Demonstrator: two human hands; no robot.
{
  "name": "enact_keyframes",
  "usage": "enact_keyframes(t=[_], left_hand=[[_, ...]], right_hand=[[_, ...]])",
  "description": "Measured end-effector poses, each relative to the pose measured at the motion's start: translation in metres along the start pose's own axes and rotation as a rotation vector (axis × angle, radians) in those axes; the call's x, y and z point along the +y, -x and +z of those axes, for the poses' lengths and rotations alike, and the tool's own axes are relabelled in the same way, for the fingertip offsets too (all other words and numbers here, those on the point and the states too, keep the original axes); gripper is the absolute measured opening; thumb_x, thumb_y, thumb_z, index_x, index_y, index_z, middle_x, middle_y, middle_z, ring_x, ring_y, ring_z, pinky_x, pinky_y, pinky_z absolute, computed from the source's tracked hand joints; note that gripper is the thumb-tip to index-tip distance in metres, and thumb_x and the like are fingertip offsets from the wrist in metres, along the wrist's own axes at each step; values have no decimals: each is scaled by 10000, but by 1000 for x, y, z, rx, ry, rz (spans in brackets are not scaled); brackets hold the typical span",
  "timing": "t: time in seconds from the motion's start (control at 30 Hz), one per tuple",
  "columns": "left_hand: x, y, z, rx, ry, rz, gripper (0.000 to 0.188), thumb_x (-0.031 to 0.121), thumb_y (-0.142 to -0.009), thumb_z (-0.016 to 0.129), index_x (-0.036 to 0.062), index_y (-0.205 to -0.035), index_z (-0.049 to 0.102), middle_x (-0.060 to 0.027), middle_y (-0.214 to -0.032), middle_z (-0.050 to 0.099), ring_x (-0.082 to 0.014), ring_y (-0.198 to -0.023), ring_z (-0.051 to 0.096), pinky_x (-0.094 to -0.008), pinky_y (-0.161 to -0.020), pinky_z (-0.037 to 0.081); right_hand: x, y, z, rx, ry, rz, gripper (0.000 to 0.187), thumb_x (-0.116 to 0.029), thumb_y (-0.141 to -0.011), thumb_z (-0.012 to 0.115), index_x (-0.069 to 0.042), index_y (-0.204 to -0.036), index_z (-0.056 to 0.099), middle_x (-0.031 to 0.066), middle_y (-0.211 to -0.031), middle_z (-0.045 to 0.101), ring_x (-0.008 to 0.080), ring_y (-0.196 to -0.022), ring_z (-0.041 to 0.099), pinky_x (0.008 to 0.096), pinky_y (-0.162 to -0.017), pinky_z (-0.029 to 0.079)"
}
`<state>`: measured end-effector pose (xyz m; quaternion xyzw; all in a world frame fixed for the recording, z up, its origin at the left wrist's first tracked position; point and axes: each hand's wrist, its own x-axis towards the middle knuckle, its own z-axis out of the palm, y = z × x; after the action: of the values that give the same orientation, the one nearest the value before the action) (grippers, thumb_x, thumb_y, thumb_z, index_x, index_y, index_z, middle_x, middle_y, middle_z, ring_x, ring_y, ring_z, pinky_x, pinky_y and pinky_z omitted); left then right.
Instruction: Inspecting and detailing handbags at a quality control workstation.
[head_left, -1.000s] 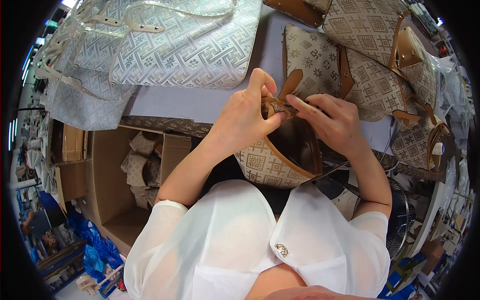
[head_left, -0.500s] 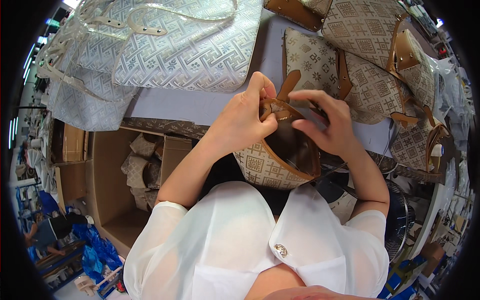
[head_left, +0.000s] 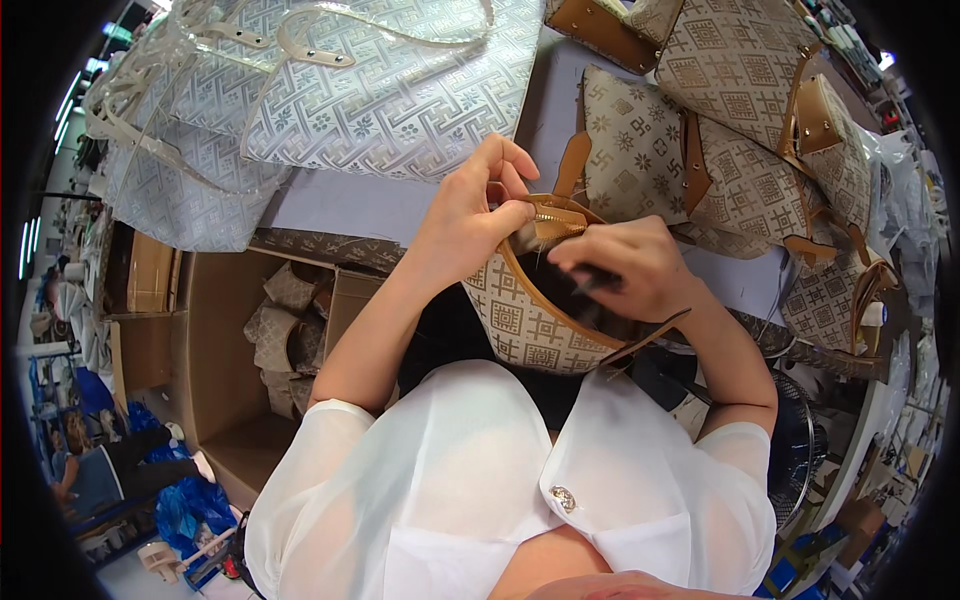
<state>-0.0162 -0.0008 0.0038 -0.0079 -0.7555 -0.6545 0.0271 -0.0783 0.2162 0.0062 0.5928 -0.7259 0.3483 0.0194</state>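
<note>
A beige patterned handbag (head_left: 515, 315) with tan trim sits at the table's front edge, its mouth open toward me and its inside dark. My left hand (head_left: 465, 220) pinches the rim at the far left, beside a short tan piece with a brass zipper (head_left: 560, 216). Just right of that zipper, over the bag's mouth, my right hand (head_left: 640, 265) is closed with fingers curled. A small dark, blurred shape shows under its fingers; its kind cannot be made out. One tan strap tab (head_left: 573, 165) stands up behind the rim, and another strap (head_left: 650, 335) sticks out at the near right.
Silvery patterned bags (head_left: 400, 110) with plastic-wrapped handles cover the table's far left. Several beige-and-tan bags (head_left: 735, 60) are piled at the far right. Below the table, on the left, an open cardboard box (head_left: 225, 350) holds patterned pieces. A dark fan (head_left: 797, 440) stands at the right.
My right hand has gone from spread fingers to a closed grip and lowered toward the bag's mouth. The zipper piece is more exposed, and a strap now sticks out at the near right.
</note>
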Motion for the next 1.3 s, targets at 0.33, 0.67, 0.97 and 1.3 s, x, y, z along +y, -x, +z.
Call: enact_keyframes(t=[0.33, 0.67, 0.97, 1.3], left_hand=[[-10, -6, -5, -30, 133, -30, 249, 22, -756, 625, 39, -991, 544, 12, -747, 512, -62, -679, 491, -235, -620, 403], [-1, 1, -6, -79, 64, 5, 220, 10, -771, 632, 38, -978, 563, -16, -810, 552, -76, -722, 537, -234, -661, 430], [11, 9, -10, -162, -386, 223, 182, 70, -806, 706, 21, -915, 568, -50, -796, 590, -83, -687, 531, -257, -637, 433], [-14, 15, 6, 130, 34, 84, 203, 167, -907, 679, 34, -868, 531, -11, -620, 532, -73, -577, 456, -254, -546, 376]], right_hand=[[17, -5, 18, 63, 2, -76, 262, 75, -689, 688, -33, -923, 637, 81, -957, 620, 191, -667, 614, 267, -566, 490], [-14, -4, -3, 305, -286, 128, 177, 1, -833, 703, -25, -991, 627, 85, -953, 626, 169, -746, 612, 244, -644, 458], [-2, -2, 4, 113, 70, 84, 320, -142, -815, 764, -74, -1111, 662, 65, -818, 544, 205, -619, 551, 297, -537, 448], [-4, -8, -9, 207, 419, -129, 386, -147, -754, 781, -80, -1118, 672, 21, -722, 514, 182, -549, 508, 294, -488, 423]])
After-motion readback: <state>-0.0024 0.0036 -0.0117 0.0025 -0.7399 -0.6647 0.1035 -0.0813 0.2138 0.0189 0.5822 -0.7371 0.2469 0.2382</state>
